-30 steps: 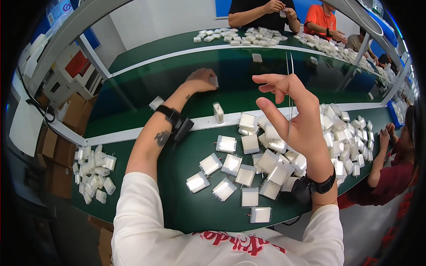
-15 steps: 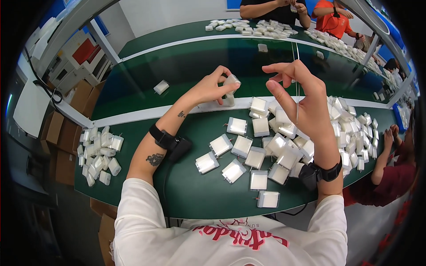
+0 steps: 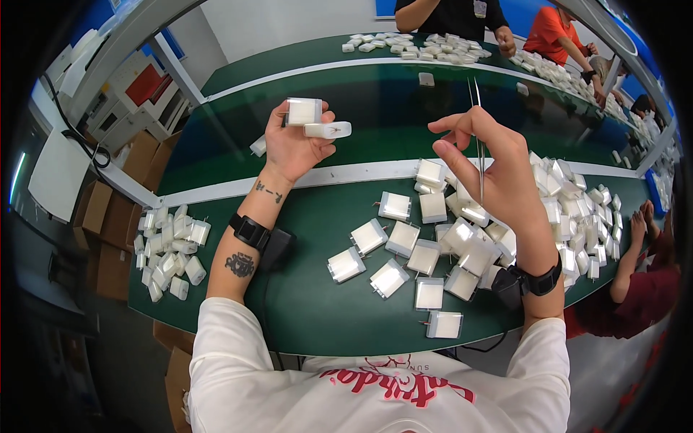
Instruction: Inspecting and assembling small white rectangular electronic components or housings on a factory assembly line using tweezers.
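Note:
My left hand (image 3: 292, 153) is turned palm up over the far green surface, holding two flat white blocks with clear plastic ends. The upper white block (image 3: 304, 111) lies across the fingers; the lower white block (image 3: 328, 130) shows its narrow end with small dark leads. My right hand (image 3: 509, 177) is raised above the block pile, its thumb and index finger apart. A pair of metal tweezers (image 3: 481, 166) stands upright in that hand, tips up, partly hidden by the palm and thumb. Loose white blocks (image 3: 403, 238) lie spread below, some with thin wire leads.
A smaller heap of blocks (image 3: 170, 249) sits at the left of the green table (image 3: 310, 310). A white rail (image 3: 361, 172) crosses behind it. Single blocks (image 3: 426, 79) rest on the dark green strip beyond. Co-workers (image 3: 469, 18) are across and at the right; cardboard boxes (image 3: 115, 224) stand left.
My left hand has moved left from near the middle and turned palm up, with two blocks now in plain sight. The right hand keeps its place with the tweezers.

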`<state>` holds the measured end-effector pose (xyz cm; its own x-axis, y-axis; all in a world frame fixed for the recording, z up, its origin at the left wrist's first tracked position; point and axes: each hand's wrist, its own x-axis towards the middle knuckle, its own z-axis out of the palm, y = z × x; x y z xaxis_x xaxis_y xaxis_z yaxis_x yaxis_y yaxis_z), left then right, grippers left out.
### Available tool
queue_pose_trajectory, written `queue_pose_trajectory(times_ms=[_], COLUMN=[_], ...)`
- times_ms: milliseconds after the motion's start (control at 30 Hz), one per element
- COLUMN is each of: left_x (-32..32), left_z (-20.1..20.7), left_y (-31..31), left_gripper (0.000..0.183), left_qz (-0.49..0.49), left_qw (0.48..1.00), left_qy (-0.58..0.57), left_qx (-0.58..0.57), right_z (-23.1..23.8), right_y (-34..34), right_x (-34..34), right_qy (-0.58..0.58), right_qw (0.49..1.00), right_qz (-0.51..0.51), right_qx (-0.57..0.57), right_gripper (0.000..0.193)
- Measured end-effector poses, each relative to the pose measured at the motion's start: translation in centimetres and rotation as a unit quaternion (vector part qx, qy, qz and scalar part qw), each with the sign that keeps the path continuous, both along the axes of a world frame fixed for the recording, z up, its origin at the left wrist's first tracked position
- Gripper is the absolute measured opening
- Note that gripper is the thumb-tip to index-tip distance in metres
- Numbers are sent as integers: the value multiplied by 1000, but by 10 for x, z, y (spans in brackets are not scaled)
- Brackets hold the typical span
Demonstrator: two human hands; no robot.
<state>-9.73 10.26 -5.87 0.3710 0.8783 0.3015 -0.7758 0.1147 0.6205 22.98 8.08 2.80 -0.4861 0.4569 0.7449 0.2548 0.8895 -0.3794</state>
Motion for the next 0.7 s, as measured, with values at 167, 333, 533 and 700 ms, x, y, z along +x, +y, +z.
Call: queue_pose_trajectory(times_ms=[167,333,533,700], left_x=[0,39,97,96], left_z=[-4,14,72,82], left_y=[2,-20,-78,-97], left_gripper=[54,58,73,82], left_qz=[290,381,374,320], left_qw=[907,814,677,752], left_qy=[261,427,528,449], left_qx=[-159,98,350,360], right_z=[-3,-9,-12,-10], right_y=[-2,2,1,-1], right_x=[-5,-9,-11,-11], right_qy=[-36,-9,39,97], right_qw=[999,1000,993,979], right_qz=[-4,19,104,178], right_qx=[13,-2,-47,-30], right_gripper=[23,30,43,48])
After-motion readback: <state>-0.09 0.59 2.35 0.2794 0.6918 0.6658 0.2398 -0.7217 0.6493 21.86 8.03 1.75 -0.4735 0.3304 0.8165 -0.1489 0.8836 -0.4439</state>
